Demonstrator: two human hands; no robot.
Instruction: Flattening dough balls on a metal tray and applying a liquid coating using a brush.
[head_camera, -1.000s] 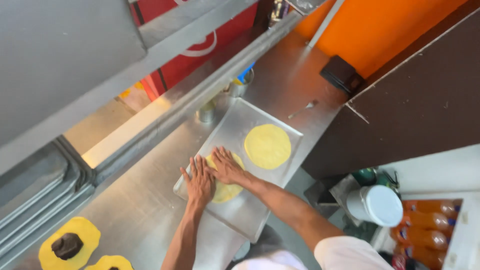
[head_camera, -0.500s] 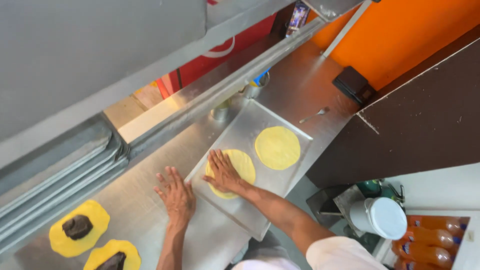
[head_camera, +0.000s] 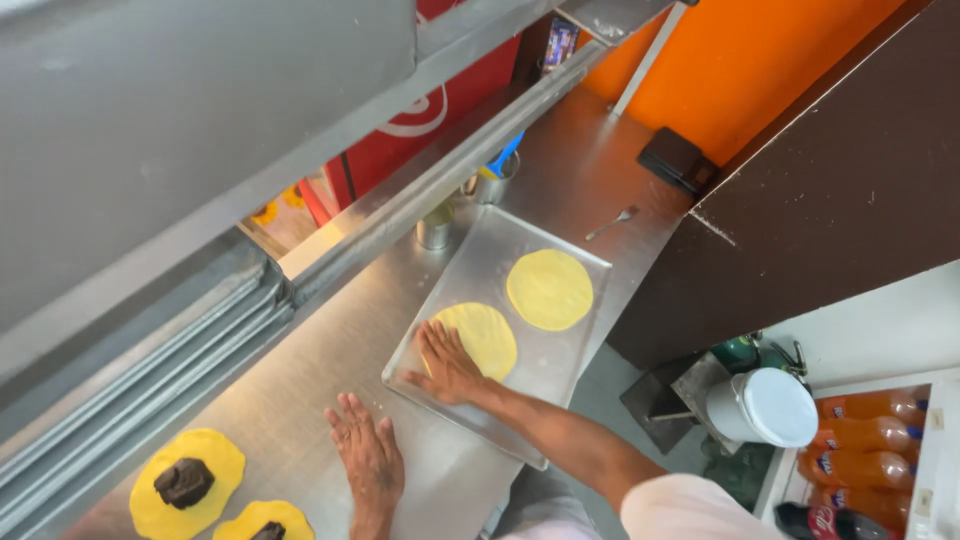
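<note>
Left hand: the left hand (head_camera: 368, 458) lies flat, fingers spread wide, palm down on the steel counter (head_camera: 300, 390), holding nothing; it sits at about 7 o'clock from the tray.
Filled rounds: at 9 o'clock from that hand, near the bottom edge, two yellow dough rounds (head_camera: 187, 495) each carry a dark brown lump of filling (head_camera: 184, 482).
Right hand: the right hand (head_camera: 447, 362) is open and flat, fingers splayed, pressing on the near edge of the near dough disc (head_camera: 480, 338); it grips nothing.
Tray: the metal baking tray (head_camera: 545, 375) lies on the counter and holds both plain discs.
Far disc: the second yellow disc (head_camera: 549, 289) lies at 1 o'clock from the first, just beside it, not touching.
Handling: the disc looks thin, soft and limp, likely light and easy to tear or stretch; I judge it best lifted by sliding fingers under the rim and supporting it from below with a flat palm.
Beyond: two steel cups (head_camera: 434, 228) stand at 11 o'clock of the tray, a spoon (head_camera: 611, 222) at 1 o'clock, a black box (head_camera: 674, 158) farther.
</note>
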